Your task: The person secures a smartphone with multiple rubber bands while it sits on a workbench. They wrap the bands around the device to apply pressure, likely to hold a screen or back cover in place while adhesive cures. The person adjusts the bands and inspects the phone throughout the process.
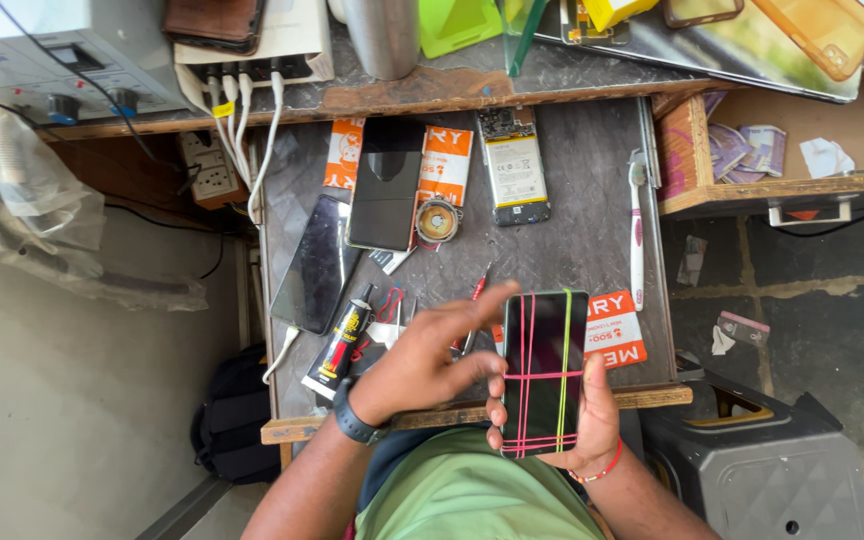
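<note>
The phone [544, 372], bound with pink and green rubber bands [530, 375], sits upright at the table's [572, 250] near edge, cradled from beneath by the right hand [577, 425], fingers curled around its sides. The left hand [432, 360] touches its left edge, fingers loosely spread. A glue tube [340, 342] lies just left; other phones [384, 185] lie farther back.

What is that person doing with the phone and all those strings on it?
The person's right hand holds a black phone wrapped in pink and green rubber bands. The left hand presses on its edge with the fingers. On the small worktable lie other phones, a black glue tube and a toothbrush.
</note>
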